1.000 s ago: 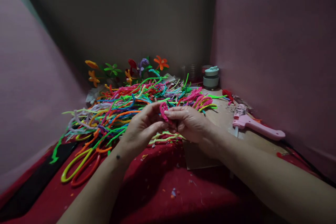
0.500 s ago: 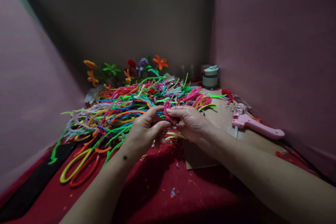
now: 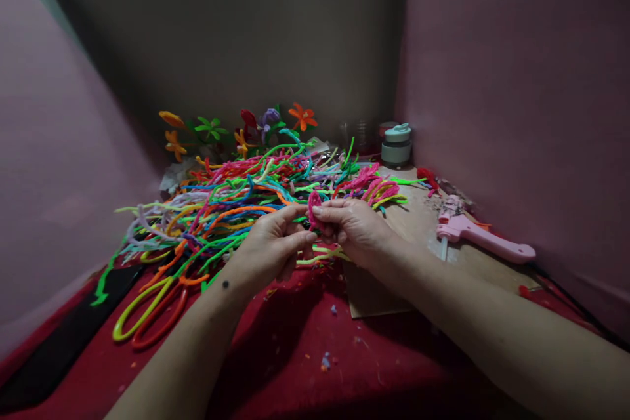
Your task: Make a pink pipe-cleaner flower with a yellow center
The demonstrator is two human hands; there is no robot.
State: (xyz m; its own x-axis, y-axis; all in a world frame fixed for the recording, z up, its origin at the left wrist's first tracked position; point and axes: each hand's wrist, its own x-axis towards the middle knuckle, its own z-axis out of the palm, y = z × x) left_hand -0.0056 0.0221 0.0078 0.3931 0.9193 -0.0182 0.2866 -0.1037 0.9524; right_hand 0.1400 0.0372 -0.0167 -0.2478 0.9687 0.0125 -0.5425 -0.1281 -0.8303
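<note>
A loop of fuzzy pink pipe cleaner (image 3: 314, 202) stands upright between my two hands, over the near edge of the heap. My right hand (image 3: 361, 226) pinches it between thumb and forefinger, the other fingers curled beneath. From the other side my left hand (image 3: 275, 239) meets the loop with its forefinger, and its thumb lies bent close to the loop's lower end. My fingertips hide the bottom of the loop. Right behind lies a big heap of coloured pipe cleaners (image 3: 231, 200), with a bundle of pink ones (image 3: 381, 190) on its right side.
Scissors with yellow and red handles (image 3: 160, 335) lie at left on the red cloth (image 3: 295, 354). At right, a pink glue gun (image 3: 487, 239) rests on a board (image 3: 418, 200). Pipe-cleaner flowers (image 3: 302, 117) and a lidded cup (image 3: 396, 146) stand behind.
The pink loop stays between both hands, slightly lower. My left hand has turned a little, its thumb and fingers drawn closer together. The whole view has shifted slightly.
</note>
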